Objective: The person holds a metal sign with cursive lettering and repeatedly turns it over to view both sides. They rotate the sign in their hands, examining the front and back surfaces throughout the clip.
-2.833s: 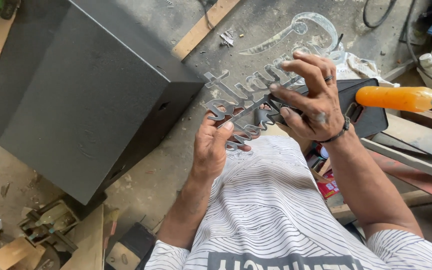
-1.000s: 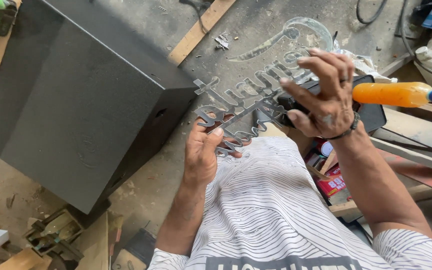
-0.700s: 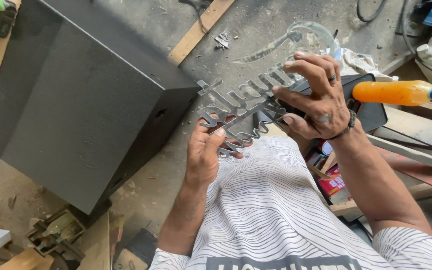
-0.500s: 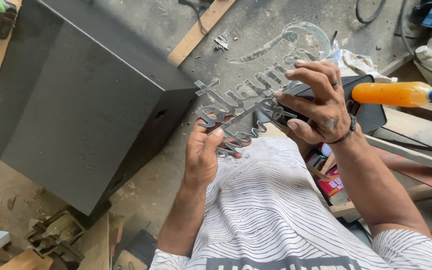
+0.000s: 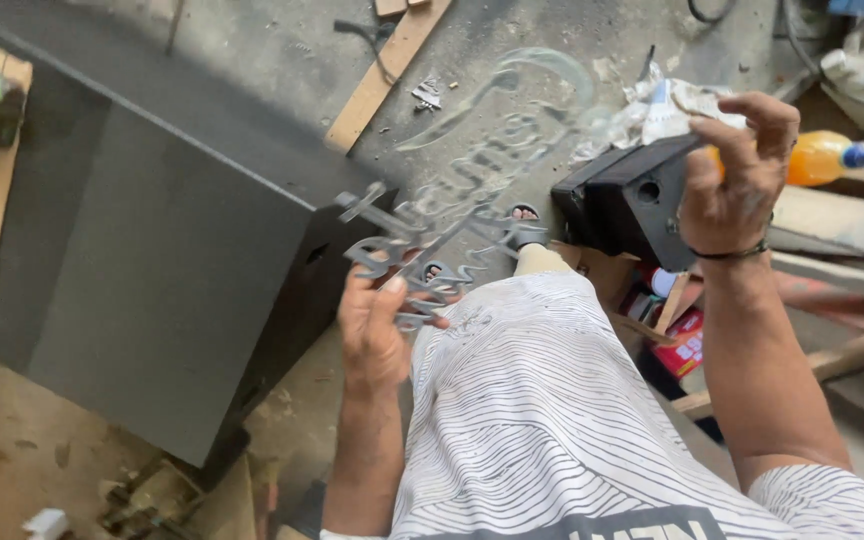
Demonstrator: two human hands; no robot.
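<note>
Watching the head cam feed here. Left hand (image 5: pixel 372 335) has its fingers wrapped around the lower end of a cut-out script sign piece (image 5: pixel 452 205), clear-ish acrylic or thin metal, hard to tell which. The piece runs up from the hand toward 1 o'clock, hanging in the air over the concrete floor (image 5: pixel 282 60), just beside the corner of the big black box (image 5: pixel 167 270) at 9 o'clock.

Right hand (image 5: pixel 737 170) is off the sign, up at 2 o'clock, fingers curled in front of a small black block (image 5: pixel 632 200) that sits just past the knee. I can't tell whether it's actually gripping anything; nothing shows between the fingers. An orange bottle (image 5: pixel 817 158) lies right behind it, and a wooden strip (image 5: pixel 387 70) sits on the floor at 12.

My read: we're mid-handling on the sign, one hand keeping it steady while the other goes for something by the block. The sign looks flimsy with all those thin loops, so I'd say the next move needs a second point of support before any turning or pressing.
</note>
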